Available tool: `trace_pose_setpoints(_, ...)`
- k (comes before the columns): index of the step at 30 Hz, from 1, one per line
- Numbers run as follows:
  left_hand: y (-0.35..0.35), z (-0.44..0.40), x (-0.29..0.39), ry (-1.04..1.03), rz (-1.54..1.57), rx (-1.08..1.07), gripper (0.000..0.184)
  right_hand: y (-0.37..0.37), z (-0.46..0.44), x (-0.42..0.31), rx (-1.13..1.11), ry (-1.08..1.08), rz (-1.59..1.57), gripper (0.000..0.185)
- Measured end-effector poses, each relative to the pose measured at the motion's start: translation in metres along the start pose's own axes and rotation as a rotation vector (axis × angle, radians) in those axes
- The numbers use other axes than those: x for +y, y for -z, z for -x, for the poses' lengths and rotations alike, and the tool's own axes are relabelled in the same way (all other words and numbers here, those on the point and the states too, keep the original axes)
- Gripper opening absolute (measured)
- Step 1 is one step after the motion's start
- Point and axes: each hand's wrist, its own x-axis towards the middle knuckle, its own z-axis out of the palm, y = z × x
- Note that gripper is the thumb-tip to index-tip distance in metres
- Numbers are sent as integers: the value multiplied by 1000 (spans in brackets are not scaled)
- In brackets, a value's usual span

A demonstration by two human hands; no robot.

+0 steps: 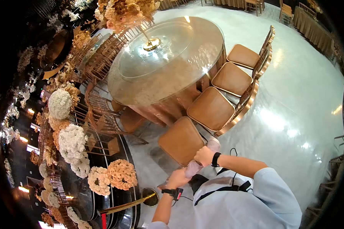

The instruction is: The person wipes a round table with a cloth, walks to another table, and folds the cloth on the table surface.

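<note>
My right hand (204,156) is closed around a bunched pinkish-grey cloth (193,168), part of which sticks out past my fingers. Lower and to the left, my left hand (176,178) is also closed at the cloth; its fingertips are partly hidden. Both hands are at the back side of the nearest brown-seated chair (181,141), whose backrest is mostly hidden by my hands and the cloth. I wear a black band on the right wrist and a small black device on the left.
A round table (141,89) with a glass turntable and a gold-based flower stand (152,44) is ahead. More chairs (211,108) line its right side. Flower clusters (122,174) and a gold post with a round base (150,197) are at left, beside a dark raised edge.
</note>
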Motion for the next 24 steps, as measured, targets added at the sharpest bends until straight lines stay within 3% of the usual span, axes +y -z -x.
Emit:
trace_pose_setpoints(2,3,1,5,11,-4,2,37,-9,5,-1,289,22,-4,8)
trace_pose_setpoints(9,-10,10,8,74,-173,190,42,-12,22,-6,362,0,94,7)
trace_pose_setpoints(11,-22,13,8,93,-190,273,43,-7,33,-8,536,22,174,13)
trace_pose_setpoints(15,-21,18,17,58,-155,395,44,-4,45,-9,681,42,167,15)
trace_pose_setpoints(17,-14,17,24,-7,-76,421,45,-2,48,-11,972,52,162,15)
trace_pose_setpoints(18,-14,16,28,-65,-104,454,47,-3,48,-6,974,57,160,15)
trace_pose_setpoints(20,-16,17,36,-107,-127,480,49,-2,52,6,620,106,-74,17)
trace_pose_setpoints(23,-16,3,48,-122,-61,466,51,7,45,33,525,85,-60,15)
trace_pose_setpoints(24,-20,-5,49,-15,-94,373,49,8,38,41,457,73,-35,14)
